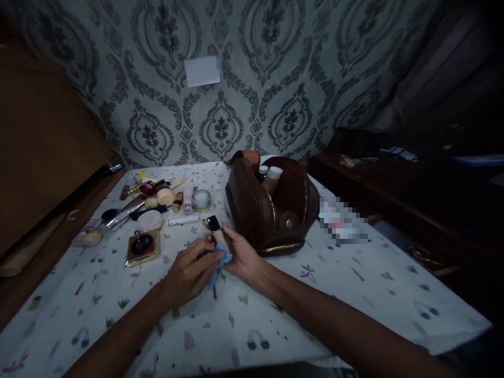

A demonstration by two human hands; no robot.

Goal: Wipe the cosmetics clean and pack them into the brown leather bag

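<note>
My right hand [246,257] is closed round a small foundation bottle [219,238] with a black cap and a beige body, tilted with its cap pointing away from me. In my left hand [191,268] a blue cloth [223,256] is pinched, and it touches the lower part of the bottle. Part of the cloth hangs below the fingers. Just beyond my right hand stands a brown toiletry bag [252,210], unzipped, with white-capped containers [272,179] sticking out. Left of my hands lies a gold compact [142,248] with a black round piece on top.
Makeup items spread over the table's left side, including a white tube [183,220], a clear jar [202,199], a pink tube [188,199] and a round powder case [149,220]. A patterned cloth [275,325] covers the table. A blurred-out packet [342,219] lies right of the bag.
</note>
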